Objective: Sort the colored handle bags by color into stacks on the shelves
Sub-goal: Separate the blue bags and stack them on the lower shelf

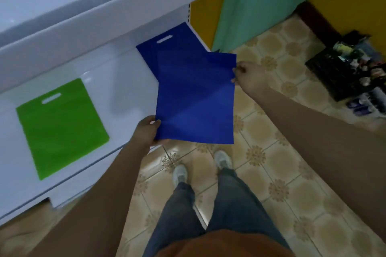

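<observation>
Above the tiled floor (271, 152), near shelf edge: flat blue bag (196, 100), creased, pinched at near-left corner by left hand (146, 131) and at far-right edge by right hand (243, 75). Beyond, second blue bag (167, 48) with handle slot lies on white shelf (117, 81); green bag (60, 125) lies left.

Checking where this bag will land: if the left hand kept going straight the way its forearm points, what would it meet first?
Probably the blue bag on the shelf. The left hand, gripping the held blue bag, points up-right toward it, with white shelf between; depth is unclear.
</observation>
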`<state>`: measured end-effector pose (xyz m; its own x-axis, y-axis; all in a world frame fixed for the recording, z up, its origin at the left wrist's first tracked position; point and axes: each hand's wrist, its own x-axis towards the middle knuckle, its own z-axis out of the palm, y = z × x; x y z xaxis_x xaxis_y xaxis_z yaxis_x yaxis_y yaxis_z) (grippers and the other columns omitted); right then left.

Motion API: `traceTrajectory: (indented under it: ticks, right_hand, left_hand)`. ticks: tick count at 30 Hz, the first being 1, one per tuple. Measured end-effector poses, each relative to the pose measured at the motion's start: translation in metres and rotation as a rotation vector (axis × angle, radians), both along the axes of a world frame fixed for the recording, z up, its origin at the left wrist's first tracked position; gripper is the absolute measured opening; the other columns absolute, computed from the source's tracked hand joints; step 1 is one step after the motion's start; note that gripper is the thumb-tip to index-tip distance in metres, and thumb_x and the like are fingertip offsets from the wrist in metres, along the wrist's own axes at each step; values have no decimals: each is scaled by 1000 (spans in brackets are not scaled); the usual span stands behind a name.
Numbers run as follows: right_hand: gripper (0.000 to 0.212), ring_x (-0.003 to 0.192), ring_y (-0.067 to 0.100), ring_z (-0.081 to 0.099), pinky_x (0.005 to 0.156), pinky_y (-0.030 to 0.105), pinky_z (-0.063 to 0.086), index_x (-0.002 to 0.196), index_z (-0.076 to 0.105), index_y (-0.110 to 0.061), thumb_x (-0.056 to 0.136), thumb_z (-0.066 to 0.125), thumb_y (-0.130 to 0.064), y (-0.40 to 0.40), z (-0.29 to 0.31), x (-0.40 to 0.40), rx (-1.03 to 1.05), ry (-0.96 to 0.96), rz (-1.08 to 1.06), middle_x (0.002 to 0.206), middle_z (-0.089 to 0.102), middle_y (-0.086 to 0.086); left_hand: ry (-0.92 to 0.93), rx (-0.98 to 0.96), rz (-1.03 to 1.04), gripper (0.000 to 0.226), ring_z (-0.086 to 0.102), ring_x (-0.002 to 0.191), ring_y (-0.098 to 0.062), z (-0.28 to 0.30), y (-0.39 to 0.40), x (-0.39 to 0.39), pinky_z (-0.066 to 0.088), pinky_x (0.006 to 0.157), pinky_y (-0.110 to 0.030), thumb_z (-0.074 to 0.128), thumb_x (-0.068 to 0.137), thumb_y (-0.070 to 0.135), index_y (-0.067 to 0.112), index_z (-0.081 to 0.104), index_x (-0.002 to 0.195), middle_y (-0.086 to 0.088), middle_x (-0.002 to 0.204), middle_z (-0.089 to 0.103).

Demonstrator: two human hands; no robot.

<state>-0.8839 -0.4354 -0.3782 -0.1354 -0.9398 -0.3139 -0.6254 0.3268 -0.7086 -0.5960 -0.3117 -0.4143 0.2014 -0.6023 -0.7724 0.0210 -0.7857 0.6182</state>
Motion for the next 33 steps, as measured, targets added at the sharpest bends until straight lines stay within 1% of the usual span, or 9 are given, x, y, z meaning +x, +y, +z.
traceTrajectory:
  ticks: [4,7,9,14,16,23,28,31,33]
  right_hand:
    - [23,68,12,60,60,14,51,107,63,5,101,47,-11,-68,-9,16,-33,-112,138,99,66,20]
    - [31,91,16,64,80,31,55,129,58,-15,101,50,-24,-116,-6,26,-170,-111,298,123,63,4]
    - [43,92,17,57,77,30,45,142,45,-19,101,49,-30,-138,-11,26,-198,-9,396,135,55,2]
    - [62,109,24,55,86,26,43,146,37,-13,95,52,-44,-138,-76,7,28,148,527,128,53,3]
    - [66,117,28,55,96,38,48,144,38,-15,90,51,-50,-131,-108,-6,81,146,553,134,54,7]
    - [45,113,27,57,83,28,44,135,42,-7,96,57,-25,-112,-143,-3,148,17,434,130,55,10]
    - [39,114,25,57,85,25,43,130,46,-9,95,57,-22,-112,-145,1,106,21,445,128,57,8]
    - [40,111,26,57,91,32,49,128,48,-11,92,60,-23,-111,-144,4,65,85,487,125,59,8]
    - [46,110,28,56,94,43,52,130,45,-14,89,60,-30,-108,-143,4,63,133,517,123,58,8]
  left_hand:
    - [59,7,304,16,63,86,-24,-20,-25,-20,59,52,-34,47,102,8,14,58,111,-11,118,56]
    - [118,-28,550,16,61,82,-26,-30,-65,-38,58,49,-31,48,101,6,16,57,110,-10,122,53]
    - [165,-57,656,19,61,83,-30,-35,-96,-49,57,48,-31,47,101,5,17,56,112,-9,123,50]
    - [88,-16,595,28,60,85,-37,-49,-149,-63,61,55,-40,49,100,5,16,58,124,-8,131,47]
    - [59,20,591,32,60,74,-35,-56,-155,-65,61,58,-45,49,98,3,15,59,126,-9,127,51]
    - [75,31,730,31,56,74,-37,-67,-147,-61,58,44,-37,46,99,1,16,58,124,-8,119,45]
    - [-79,19,581,24,60,83,-34,-76,-149,-51,61,63,-42,47,103,17,15,56,125,-5,124,47]
    - [-555,95,186,37,64,88,-32,-83,-146,-45,58,77,-42,48,100,42,11,58,118,-10,120,58]
    - [-725,111,82,53,60,106,-34,-87,-142,-45,52,81,-41,50,97,48,9,50,133,-14,128,52]
